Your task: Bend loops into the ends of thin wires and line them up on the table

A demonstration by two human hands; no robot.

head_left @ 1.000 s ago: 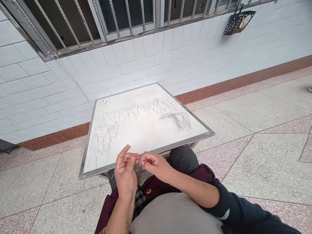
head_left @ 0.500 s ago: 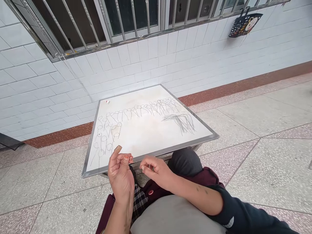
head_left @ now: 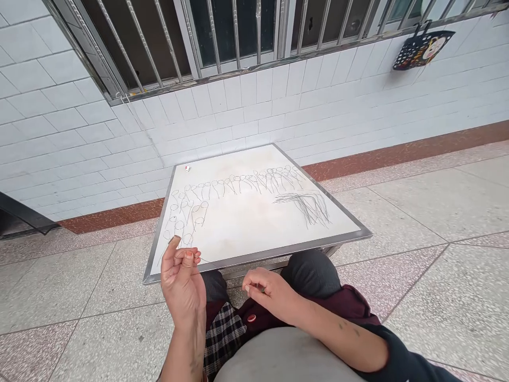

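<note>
A white table (head_left: 242, 228) with a metal rim stands in front of me. Several thin dark looped strands (head_left: 254, 180) lie in a row along its far part and down its left side. A bundle of loose dark strands (head_left: 308, 204) lies at the right. My left hand (head_left: 183, 281) is raised over the near left edge, thumb and fingertips pinched, a tan wrap on one fingertip. A faint thin strand seems to run from the pinch. My right hand (head_left: 266, 291) is closed in a pinch below the near edge; what it holds is too small to see.
A small white and red object (head_left: 187, 168) lies at the table's far left corner. The tiled wall (head_left: 222, 124) and barred window stand behind. A dotted bag (head_left: 421, 50) hangs from the bars at the right. My knees are under the near edge.
My hands have moved apart, the left one to the left and the right one slightly right and down. The camera view has shifted a little.
</note>
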